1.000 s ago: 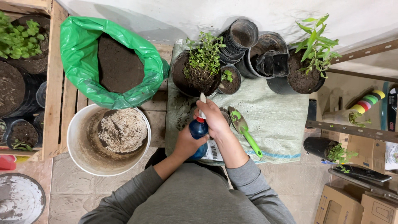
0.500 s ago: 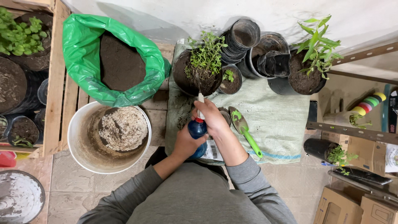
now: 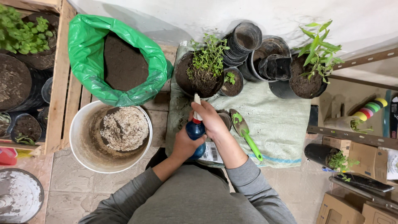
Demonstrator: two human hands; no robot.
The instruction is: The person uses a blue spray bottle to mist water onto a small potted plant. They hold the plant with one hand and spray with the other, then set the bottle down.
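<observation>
Centrally, both hands, left [image 3: 185, 144] and right [image 3: 212, 120], closed round a blue spray bottle [image 3: 195, 130] above a white barcode label [image 3: 212, 152].

Glossy blue plastic bottle [image 3: 195, 132]; matt woven cloth [image 3: 273, 124]; shiny green plastic bag [image 3: 89, 49]; rough wooden crate [image 3: 62, 74]; smooth white plastic bucket [image 3: 78, 137].

Colours noted at the potting bench

Blue spray bottle [image 3: 195, 132] with white nozzle; green sack [image 3: 89, 54] of dark soil; white bucket [image 3: 78, 139]; pale green cloth [image 3: 273, 124]; trowel [image 3: 245, 132] with bright green handle; black pots [image 3: 244, 41]; grey sleeves [image 3: 248, 186].
</observation>
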